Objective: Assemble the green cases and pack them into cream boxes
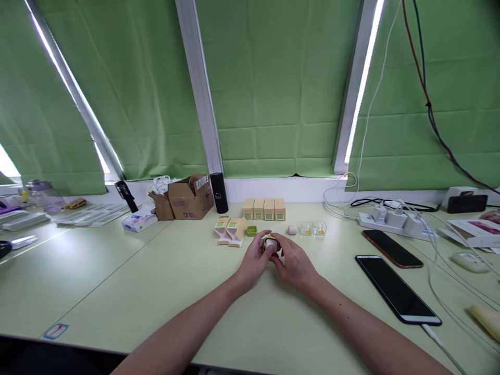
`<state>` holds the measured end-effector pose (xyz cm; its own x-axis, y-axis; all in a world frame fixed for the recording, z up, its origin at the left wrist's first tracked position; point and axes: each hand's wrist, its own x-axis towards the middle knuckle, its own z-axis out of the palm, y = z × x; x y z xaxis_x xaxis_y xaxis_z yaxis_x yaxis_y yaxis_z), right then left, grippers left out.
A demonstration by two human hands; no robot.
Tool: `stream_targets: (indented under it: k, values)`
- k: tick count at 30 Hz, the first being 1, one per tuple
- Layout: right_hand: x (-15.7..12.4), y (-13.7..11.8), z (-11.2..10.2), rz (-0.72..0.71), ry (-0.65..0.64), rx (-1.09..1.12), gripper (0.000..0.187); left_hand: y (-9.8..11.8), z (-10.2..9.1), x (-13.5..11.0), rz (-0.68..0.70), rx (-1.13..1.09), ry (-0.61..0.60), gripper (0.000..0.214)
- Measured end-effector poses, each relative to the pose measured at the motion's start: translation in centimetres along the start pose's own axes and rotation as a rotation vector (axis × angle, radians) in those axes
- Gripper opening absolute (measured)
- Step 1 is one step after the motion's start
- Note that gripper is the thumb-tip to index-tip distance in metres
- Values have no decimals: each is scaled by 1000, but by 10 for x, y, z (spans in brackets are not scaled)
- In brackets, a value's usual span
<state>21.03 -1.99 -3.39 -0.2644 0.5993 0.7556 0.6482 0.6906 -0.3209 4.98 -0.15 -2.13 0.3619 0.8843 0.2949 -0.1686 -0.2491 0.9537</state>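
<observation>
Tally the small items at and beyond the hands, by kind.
Upright beige boxes: 4
Opened beige boxes lying down: 2
Clear cups: 2
Green lid: 1
Pink piece: 1
Small round jar, between left hand and right hand: 1
Total: 11

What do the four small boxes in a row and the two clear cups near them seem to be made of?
The four small boxes look like matte tan cardboard: flat faces, sharp edges, a green label each. The two clear cups seem glossy transparent plastic, perhaps glass: the table shows through them.
</observation>
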Motion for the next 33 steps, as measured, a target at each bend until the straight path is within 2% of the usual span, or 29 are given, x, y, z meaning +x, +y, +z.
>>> stream_targets:
  k: [4,10,14,16,20,23,27,30,33]
  values:
    - [1,1,-1,45,5,69,45,1,-2,1,-9,-34,9,67]
    - [0,4,0,164,23,138,40,-1,-5,2,-18,-130,-62,71]
    - [1,3,-2,241,37,213,38,-2,-10,4,-21,-96,-81,74]
    - [3,2,-3,293,57,269,36,-3,-13,6,-32,-32,-42,70]
    - [7,2,-6,426,88,401,37,-5,-18,9,-14,128,111,51]
    - [8,5,-5,512,122,524,38,-6,-19,9,62,304,172,38]
    - [11,8,-3,602,167,764,48,-3,-20,6,279,577,186,37]
    - [14,8,-4,680,184,912,57,2,-20,2,461,772,138,45]
    - [16,7,-6,764,187,999,60,4,-19,-1,555,899,81,50]
